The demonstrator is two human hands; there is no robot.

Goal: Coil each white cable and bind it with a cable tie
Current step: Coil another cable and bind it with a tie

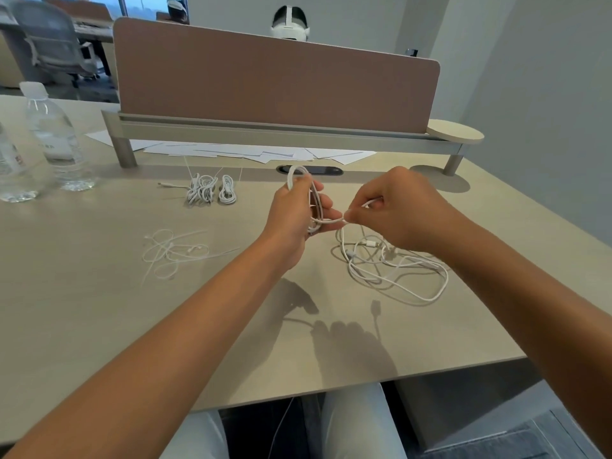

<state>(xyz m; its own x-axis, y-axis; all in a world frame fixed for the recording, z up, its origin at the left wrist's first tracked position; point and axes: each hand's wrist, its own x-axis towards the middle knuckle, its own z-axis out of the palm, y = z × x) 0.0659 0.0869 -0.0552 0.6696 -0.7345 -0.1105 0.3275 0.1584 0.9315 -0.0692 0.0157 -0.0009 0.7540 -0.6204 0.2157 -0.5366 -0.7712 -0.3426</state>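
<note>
While my left hand (294, 207) gripped the half-wound white cable coil (306, 197), my right hand (394, 210) pinched its loose strand (334, 220); even, taut loops seemed best before tying.

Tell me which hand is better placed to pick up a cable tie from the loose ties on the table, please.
Left looks nearer, but the left hand grips the coiled white cable. The cable ties lie on its side. The right hand only pinches the cable's free end, so it could probably let go more easily.

Open-plan office: desk (99, 309) with fabric divider panel (275, 84), mesh swivel chair (49, 38), scattered papers (258, 152).
</note>
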